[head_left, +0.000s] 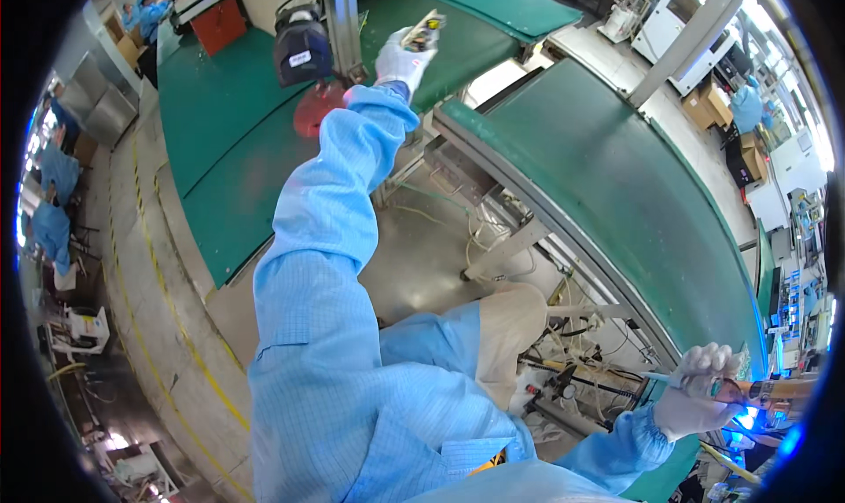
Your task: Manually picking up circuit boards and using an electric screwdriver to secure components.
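My left hand (pixel 405 63), in a white glove, reaches out over the green work surface at the top. Its fingers are closed on a small circuit board assembly (pixel 426 33) with yellow and dark parts. Far to the right, my right hand (pixel 700 393), also gloved, is at the near end of the green conveyor belt (pixel 607 168). Its fingers are curled in beside a tan, rod-like thing (pixel 775 389); what lies inside them I cannot make out. A dark boxy device (pixel 302 47) on a metal post stands left of my left hand, above a red round piece (pixel 319 110).
Cables and hoses (pixel 581 362) hang below the conveyor's metal edge, beside my knees. A blue light (pixel 746 418) glows by my right hand. Yellow-striped floor (pixel 176 309) runs along the left. People in blue workwear (pixel 55 168) are at the far left, another (pixel 746 107) at the far right.
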The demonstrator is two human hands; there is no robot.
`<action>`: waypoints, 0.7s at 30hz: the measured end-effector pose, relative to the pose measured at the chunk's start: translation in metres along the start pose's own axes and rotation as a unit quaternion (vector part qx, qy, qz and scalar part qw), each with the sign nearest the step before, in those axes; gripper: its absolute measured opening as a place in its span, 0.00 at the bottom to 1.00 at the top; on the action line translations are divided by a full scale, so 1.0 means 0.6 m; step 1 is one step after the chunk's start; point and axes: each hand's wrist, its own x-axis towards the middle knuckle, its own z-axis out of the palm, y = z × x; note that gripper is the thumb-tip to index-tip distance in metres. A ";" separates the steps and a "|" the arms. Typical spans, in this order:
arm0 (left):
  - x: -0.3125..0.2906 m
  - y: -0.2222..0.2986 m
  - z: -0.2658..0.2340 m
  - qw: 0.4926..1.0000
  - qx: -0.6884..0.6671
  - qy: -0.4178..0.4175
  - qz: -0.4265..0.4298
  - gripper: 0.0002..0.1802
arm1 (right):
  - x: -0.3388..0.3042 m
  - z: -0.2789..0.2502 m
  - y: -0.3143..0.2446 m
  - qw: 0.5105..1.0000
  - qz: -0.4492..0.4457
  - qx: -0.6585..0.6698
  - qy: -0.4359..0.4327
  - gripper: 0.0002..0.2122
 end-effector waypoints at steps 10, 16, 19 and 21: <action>0.083 -0.072 0.021 0.983 0.147 0.113 -0.003 0.20 | -0.004 -0.024 -0.015 0.987 0.055 -0.089 0.122 0.26; -0.069 0.110 0.148 0.985 -0.116 -0.079 0.101 0.18 | 0.047 -0.058 -0.029 0.906 0.109 -0.289 0.290 0.19; -0.233 0.228 0.200 0.927 0.014 -0.264 0.265 0.21 | 0.084 -0.144 -0.038 0.890 0.173 -0.329 0.263 0.19; -0.322 0.266 0.225 0.862 -0.001 -0.298 0.410 0.27 | 0.089 -0.213 -0.045 0.777 0.200 -0.544 0.246 0.20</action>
